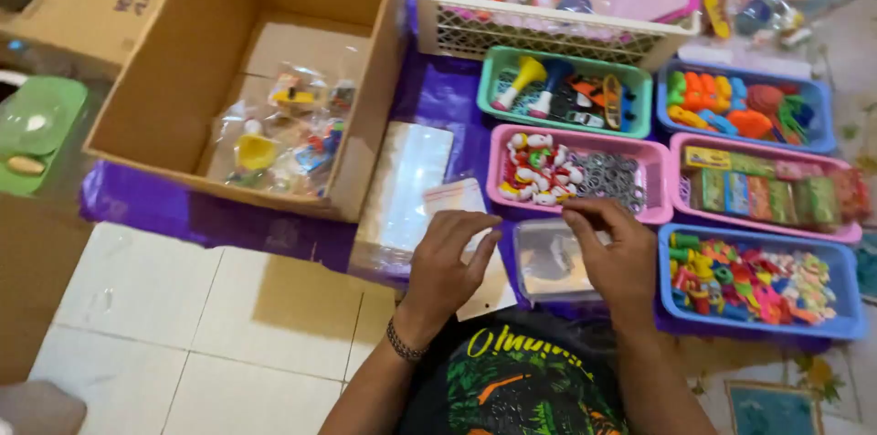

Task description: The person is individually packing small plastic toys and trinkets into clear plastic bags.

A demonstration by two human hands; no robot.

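Small clear bag (461,202) lies flat on the purple sheet (183,211) by its near edge, left hand (445,266) resting on it with fingers loosely together; it looks unfilled. Right hand (614,248) hovers at the pink tray (658,181), fingers pinched, on what cannot be told. Filled bags (274,138) already sit in the cardboard box (174,60).

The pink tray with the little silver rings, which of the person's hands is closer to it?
The right hand. Its fingertips sit at the front rim of the pink tray, just below the silver rings. The left hand lies further left and lower, on a clear plastic bag.
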